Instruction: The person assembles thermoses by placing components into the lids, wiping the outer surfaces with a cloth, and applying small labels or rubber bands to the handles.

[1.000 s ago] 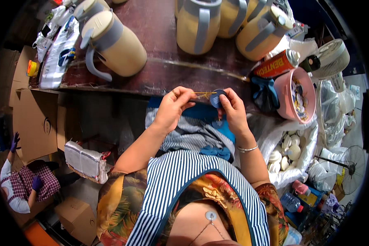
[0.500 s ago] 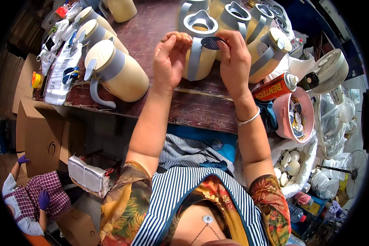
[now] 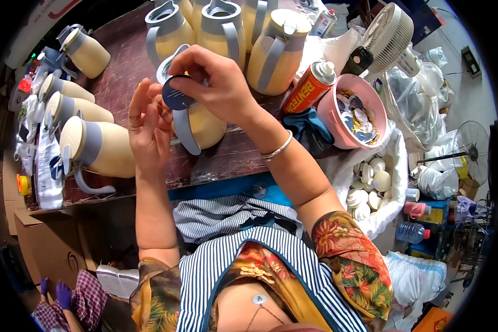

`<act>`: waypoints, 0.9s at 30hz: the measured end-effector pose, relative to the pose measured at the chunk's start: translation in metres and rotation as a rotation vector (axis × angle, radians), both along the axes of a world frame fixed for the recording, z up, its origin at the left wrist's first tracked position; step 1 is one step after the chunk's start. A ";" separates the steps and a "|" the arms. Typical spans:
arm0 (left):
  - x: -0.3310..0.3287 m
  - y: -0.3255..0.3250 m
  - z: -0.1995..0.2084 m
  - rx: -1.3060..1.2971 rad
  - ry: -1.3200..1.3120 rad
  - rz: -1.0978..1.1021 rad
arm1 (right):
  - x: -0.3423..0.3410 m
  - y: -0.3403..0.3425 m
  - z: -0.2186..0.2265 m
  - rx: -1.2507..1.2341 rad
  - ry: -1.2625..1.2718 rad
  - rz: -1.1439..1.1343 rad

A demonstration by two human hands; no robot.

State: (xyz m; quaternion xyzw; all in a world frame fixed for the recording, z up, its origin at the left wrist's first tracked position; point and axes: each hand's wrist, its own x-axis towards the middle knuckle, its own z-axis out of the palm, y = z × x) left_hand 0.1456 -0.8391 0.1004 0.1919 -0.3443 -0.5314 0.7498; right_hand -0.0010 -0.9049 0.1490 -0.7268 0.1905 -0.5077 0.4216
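Observation:
My right hand pinches a dark blue round hang tag between thumb and fingers. Close to the tag's left edge is my left hand, palm turned inward and fingers curled. Something thin and golden shows at its fingertips, too fine to make out. Behind the tag stands a cream jug with a grey handle, its top partly hidden by my right hand. To the left, a lidded cream jug with a grey band leans over on the table.
More jugs stand at the back, others line the left side. At right are a red spray can, a pink bucket of tags, a white fan and a sack of white lids. A person's purple-gloved hand shows lower left.
The view has shifted, so the table and jugs sit differently in it. My right hand has brought the tag leftward, close to my left hand, and its face is turned more toward me.

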 end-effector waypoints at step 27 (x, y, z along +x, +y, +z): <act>0.001 -0.009 -0.001 -0.008 -0.870 0.844 | 0.019 0.027 -0.027 -0.580 0.286 -0.777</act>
